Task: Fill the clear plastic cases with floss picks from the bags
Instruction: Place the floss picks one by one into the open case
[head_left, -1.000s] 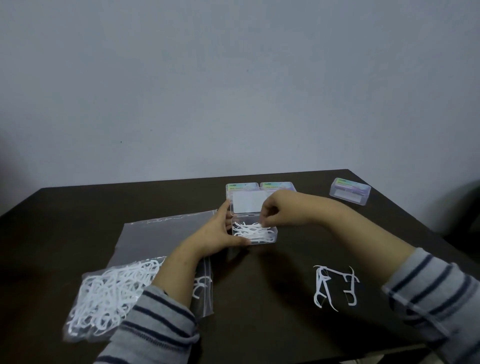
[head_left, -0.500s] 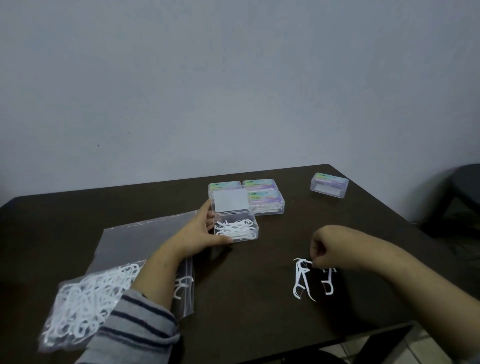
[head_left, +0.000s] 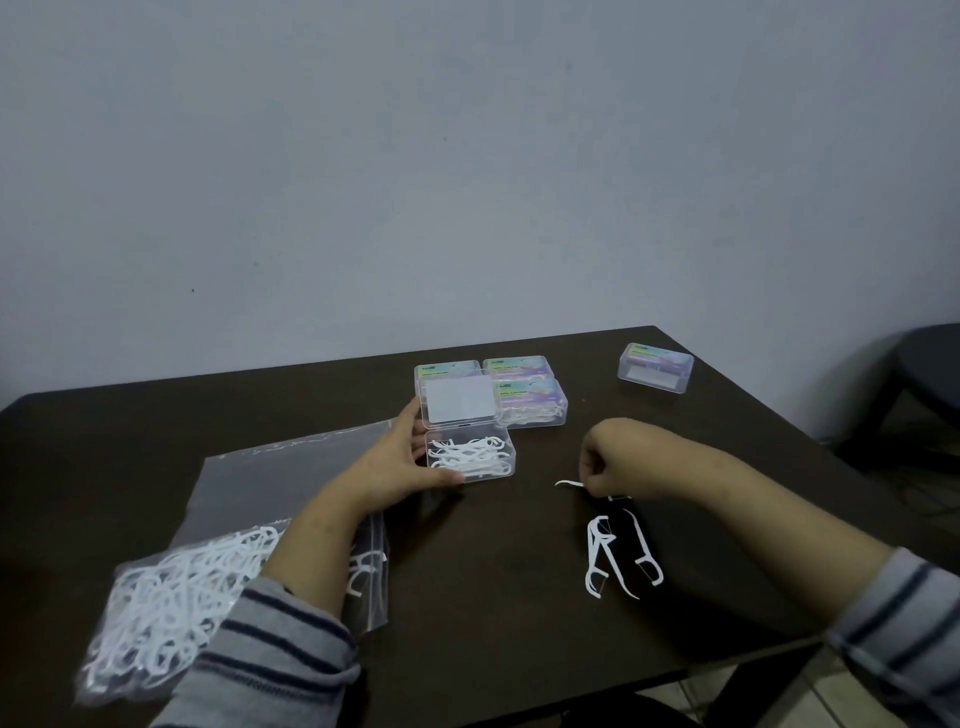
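Left hand (head_left: 402, 462) cupped round open case (head_left: 470, 456); right hand (head_left: 613, 457) curled, pinching floss pick (head_left: 570, 484) above table (head_left: 493, 597).

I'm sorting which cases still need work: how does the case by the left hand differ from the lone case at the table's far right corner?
The open case has its lid raised; the lone case is closed. The open case shows loose white floss picks inside; the lone case's contents cannot be made out. The left hand holds the open case; the lone case sits untouched, apart from the others. Both are small clear plastic boxes on the dark table.
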